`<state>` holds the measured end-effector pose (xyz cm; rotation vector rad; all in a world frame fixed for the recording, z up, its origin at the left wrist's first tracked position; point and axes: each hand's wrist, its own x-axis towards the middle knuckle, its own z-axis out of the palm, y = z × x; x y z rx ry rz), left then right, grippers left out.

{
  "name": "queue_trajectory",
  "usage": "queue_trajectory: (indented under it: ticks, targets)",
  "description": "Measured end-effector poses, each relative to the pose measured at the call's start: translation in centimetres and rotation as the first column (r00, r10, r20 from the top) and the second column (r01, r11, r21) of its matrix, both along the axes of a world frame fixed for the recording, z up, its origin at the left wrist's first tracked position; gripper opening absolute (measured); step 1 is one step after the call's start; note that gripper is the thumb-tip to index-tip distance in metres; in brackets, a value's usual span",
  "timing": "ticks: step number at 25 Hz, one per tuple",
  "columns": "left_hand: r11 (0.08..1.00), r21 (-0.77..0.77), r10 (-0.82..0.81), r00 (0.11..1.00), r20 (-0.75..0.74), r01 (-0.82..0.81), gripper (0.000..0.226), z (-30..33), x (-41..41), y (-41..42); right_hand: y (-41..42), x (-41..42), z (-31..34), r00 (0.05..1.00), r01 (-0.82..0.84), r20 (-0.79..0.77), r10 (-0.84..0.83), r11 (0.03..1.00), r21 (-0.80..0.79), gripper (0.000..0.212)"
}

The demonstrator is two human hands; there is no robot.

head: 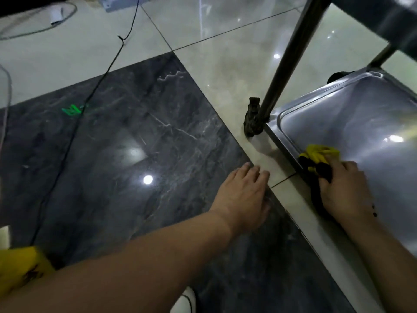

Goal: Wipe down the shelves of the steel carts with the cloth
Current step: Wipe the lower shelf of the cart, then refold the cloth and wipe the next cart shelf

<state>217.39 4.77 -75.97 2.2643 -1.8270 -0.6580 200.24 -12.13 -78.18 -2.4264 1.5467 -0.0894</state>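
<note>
Step in hand: wiping the bottom shelf point(352, 123) of the steel cart, working at its near-left edge. The cloth point(319, 159) (yellow with black patches) sits on the shelf right against the raised rim, part of it draped over the edge.

Right hand point(343, 190): fingers curled down over the cloth, bunching it and pressing it onto the steel. It holds the cloth, nothing else.

Left hand point(243, 195): flat and wide, fingers straight and together, over the floor point(135, 136) near the seam between dark and pale tile, beside the cart. Looks like a brace, but I can't tell for sure whether the palm is touching the tile.

Upright post point(291, 55) rises from the shelf's far-left corner, caster point(251, 119) just beside its foot. An upper shelf point(383, 16) overhangs at top right.

Next move, my read: sweep the cloth away from the near-left edge across the pan toward the far and right edges, into the rounded corners. The overhang limits headroom, so keep the arm low.
</note>
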Motion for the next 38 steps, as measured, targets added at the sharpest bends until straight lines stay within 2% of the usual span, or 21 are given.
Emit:
queue_trajectory:
  ticks: [3, 7, 13, 18, 24, 30, 38]
  targets:
    - [0.993, 0.051, 0.108, 0.992, -0.061, -0.105, 0.066, 5.2, -0.2, 5.3, 5.7, -1.1, 4.5, 1.0, 0.011, 0.021, -0.014, 0.991, 0.134, 0.052]
    - [0.971, 0.053, 0.236, 0.97, -0.055, -0.233, 0.053, 15.1, 0.4, 11.1, 12.2, 1.0, 14.8, 0.99, -0.058, 0.139, 0.031, 0.98, 0.19, 0.056]
    - [0.936, -0.017, 0.351, 0.935, -0.04, -0.352, 0.048, 35.8, 1.8, 16.3, 19.4, 5.6, 36.4, 0.933, -0.105, 0.36, 0.013, 0.965, 0.239, 0.061]
    - [0.897, -0.106, 0.429, 0.903, -0.031, -0.429, 0.046, 52.5, 5.5, 17.8, 21.3, 9.7, 53.2, 0.892, -0.205, 0.439, 0.106, 0.961, 0.184, 0.064]
    - [0.851, -0.188, 0.493, 0.869, -0.038, -0.491, 0.038, 68.7, 11.5, 16.8, 20.2, 15.8, 69.5, 0.864, -0.274, 0.471, 0.181, 0.952, 0.136, 0.062]
    - [0.818, -0.262, 0.518, 0.854, -0.052, -0.512, 0.038, 78.6, 17.4, 13.9, 17.8, 22.6, 79.2, 0.832, -0.304, 0.496, 0.248, 0.952, 0.034, 0.059]
    - [0.847, -0.282, 0.453, 0.89, -0.056, -0.45, 0.037, 82.5, 23.0, 6.0, 10.1, 28.3, 82.8, 0.837, -0.212, 0.511, 0.194, 0.977, -0.023, 0.057]
